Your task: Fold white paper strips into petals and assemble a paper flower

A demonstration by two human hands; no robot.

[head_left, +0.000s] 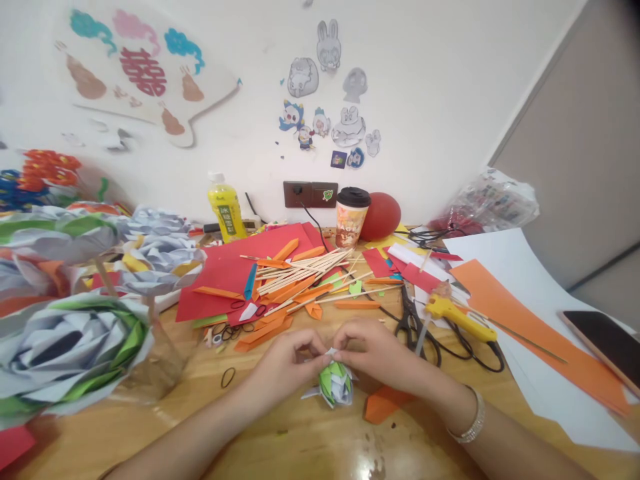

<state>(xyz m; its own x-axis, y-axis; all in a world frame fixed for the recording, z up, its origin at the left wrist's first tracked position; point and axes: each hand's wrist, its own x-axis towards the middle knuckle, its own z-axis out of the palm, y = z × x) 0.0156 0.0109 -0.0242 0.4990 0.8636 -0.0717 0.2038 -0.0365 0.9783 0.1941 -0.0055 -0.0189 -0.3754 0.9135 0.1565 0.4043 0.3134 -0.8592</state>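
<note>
Low in the middle of the head view is a small folded paper flower (337, 385) in white and green. My left hand (295, 360) pinches its upper tip from the left, thumb against fingers. From the right, my right hand (373, 353) pinches the same tip, so both sets of fingertips nearly meet. Just right of the flower, a folded orange paper piece (385, 403) lies partly under my right forearm. Black scissors (411, 313) rest beyond my right hand. A loose black rubber band (228, 377) lies left of my left hand.
Large paper flowers (75, 347) crowd the left side. Wooden sticks (300, 273) and folded orange strips lie on red paper (220, 267) behind my hands. A yellow glue gun (460, 317), white sheets (505, 260) and a phone (600, 340) occupy the right. A lidded cup (351, 220) and bottle (227, 210) stand behind.
</note>
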